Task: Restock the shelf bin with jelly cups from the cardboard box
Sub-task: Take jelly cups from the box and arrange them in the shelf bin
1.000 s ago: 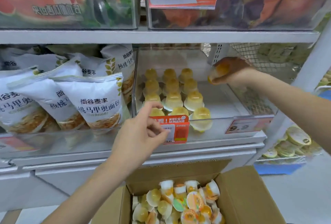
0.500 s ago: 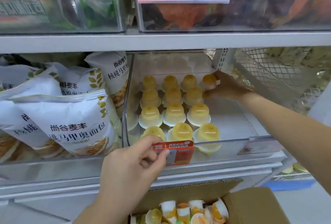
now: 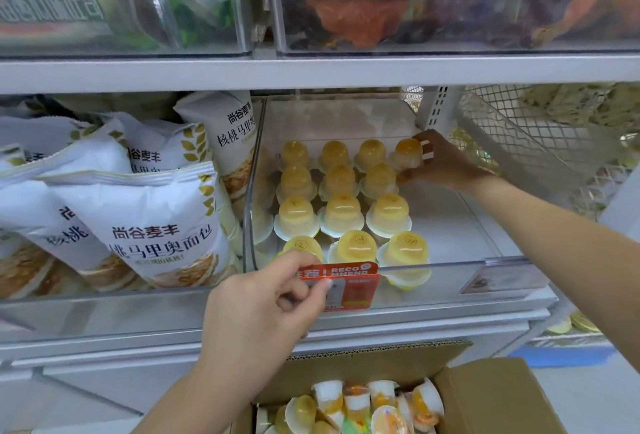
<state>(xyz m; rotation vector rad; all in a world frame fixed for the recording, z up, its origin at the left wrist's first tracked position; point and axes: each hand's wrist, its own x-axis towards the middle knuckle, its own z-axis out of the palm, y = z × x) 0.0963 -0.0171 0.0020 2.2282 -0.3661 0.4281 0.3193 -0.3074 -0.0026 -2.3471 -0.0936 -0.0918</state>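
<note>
We see a clear, hard-walled shelf bin [image 3: 450, 269] holding glossy dome-shaped jelly cups [image 3: 341, 213] upside down on their flat white lids in neat rows, and our right hand [image 3: 446, 165] curls its fingers around one orange-tinted jelly cup [image 3: 408, 153] at the right end of the back row. Our left hand [image 3: 263, 309] pinches the red paper tag [image 3: 349, 286] on the bin's front wall. Below, the brown corrugated cardboard box [image 3: 498, 399] stands open, with more cups jumbled inside.
</note>
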